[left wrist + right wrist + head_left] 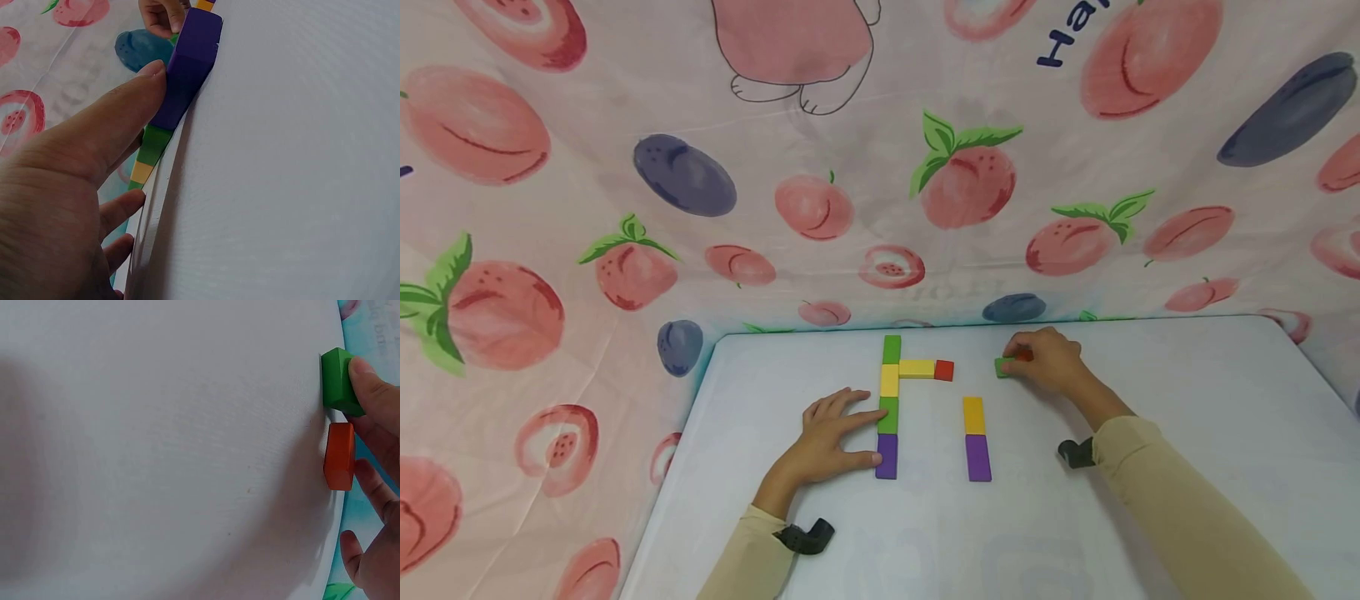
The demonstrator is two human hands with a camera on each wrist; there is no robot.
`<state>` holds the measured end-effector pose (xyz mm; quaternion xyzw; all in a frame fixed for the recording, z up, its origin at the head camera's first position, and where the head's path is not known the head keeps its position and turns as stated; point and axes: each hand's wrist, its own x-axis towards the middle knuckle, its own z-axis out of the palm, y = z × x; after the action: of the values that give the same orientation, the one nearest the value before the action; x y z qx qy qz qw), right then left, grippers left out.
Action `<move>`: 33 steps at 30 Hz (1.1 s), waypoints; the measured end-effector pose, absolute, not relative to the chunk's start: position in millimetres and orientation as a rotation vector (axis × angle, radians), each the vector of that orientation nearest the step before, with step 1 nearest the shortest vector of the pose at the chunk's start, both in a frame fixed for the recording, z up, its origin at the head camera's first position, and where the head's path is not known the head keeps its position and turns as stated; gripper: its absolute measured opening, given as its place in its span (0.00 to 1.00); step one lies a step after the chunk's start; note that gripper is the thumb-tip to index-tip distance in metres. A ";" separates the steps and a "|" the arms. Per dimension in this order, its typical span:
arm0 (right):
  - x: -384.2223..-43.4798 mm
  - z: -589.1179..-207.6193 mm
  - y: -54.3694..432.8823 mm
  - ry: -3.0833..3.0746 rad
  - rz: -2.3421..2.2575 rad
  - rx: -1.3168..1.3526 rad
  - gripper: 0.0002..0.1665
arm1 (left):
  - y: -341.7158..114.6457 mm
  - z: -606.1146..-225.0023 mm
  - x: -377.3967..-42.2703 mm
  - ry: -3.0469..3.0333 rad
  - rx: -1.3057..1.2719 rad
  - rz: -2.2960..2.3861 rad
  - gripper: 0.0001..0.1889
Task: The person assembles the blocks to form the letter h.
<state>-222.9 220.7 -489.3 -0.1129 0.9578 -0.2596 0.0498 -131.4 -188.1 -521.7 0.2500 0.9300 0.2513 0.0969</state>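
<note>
A column of blocks runs up the white table: a purple block (887,457), a green block (888,415), a yellow block (890,381) and another green block (892,349). My left hand (831,437) rests beside it, fingers spread, index fingertip on the lower green block and thumb against the purple one. My right hand (1051,363) pinches a separate green block (340,381) between thumb and index finger. An orange-red block (340,456) sits by its other fingers. Branching right from the column are a yellow bar (917,369) and a red block (944,371).
Between the hands, an orange-yellow block (973,415) meets a second purple block (977,457) end to end. The white table (1210,392) ends at a back edge, where a fruit-patterned cloth (850,167) rises. Dark straps hang at both wrists.
</note>
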 end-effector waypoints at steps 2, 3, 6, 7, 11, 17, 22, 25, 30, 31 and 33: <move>-222.5 -489.6 219.8 2.909 -0.792 -0.353 0.15 | -188.0 -521.5 -131.2 2.755 0.741 0.745 0.36; -222.1 -489.7 219.5 2.905 -0.788 -0.356 0.16 | -187.9 -521.3 -131.1 2.755 0.742 0.749 0.36; -221.0 -489.8 217.4 2.907 -0.777 -0.362 0.18 | -187.9 -521.0 -131.0 2.755 0.741 0.754 0.36; -220.4 -489.9 216.6 2.910 -0.775 -0.363 0.18 | -187.9 -520.9 -130.9 2.754 0.739 0.756 0.36; -218.4 -490.0 212.5 2.925 -0.783 -0.365 0.16 | -187.8 -521.3 -130.8 2.755 0.737 0.764 0.36; -215.5 -489.5 205.0 2.955 -0.818 -0.385 0.13 | -187.6 -521.0 -130.6 2.755 0.735 0.771 0.36; -214.0 -489.9 198.1 2.965 -0.859 -0.389 0.10 | -187.2 -520.2 -130.4 2.752 0.729 0.770 0.36; -213.6 -490.8 193.8 2.959 -0.868 -0.381 0.11 | -187.0 -520.2 -130.4 2.752 0.732 0.773 0.36; -212.4 -492.2 185.8 2.951 -0.869 -0.348 0.12 | -187.1 -520.8 -130.3 2.757 0.735 0.772 0.36; -212.1 -492.1 184.0 2.950 -0.873 -0.341 0.12 | -187.2 -521.0 -130.2 2.757 0.733 0.769 0.36; -211.4 -492.0 180.9 2.951 -0.886 -0.340 0.12 | -187.3 -521.4 -130.3 2.759 0.729 0.768 0.36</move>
<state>-211.4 180.9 -492.0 -0.1097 0.9517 -0.2859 0.0210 -130.3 -187.3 -521.4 0.2457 0.9295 0.2587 0.0933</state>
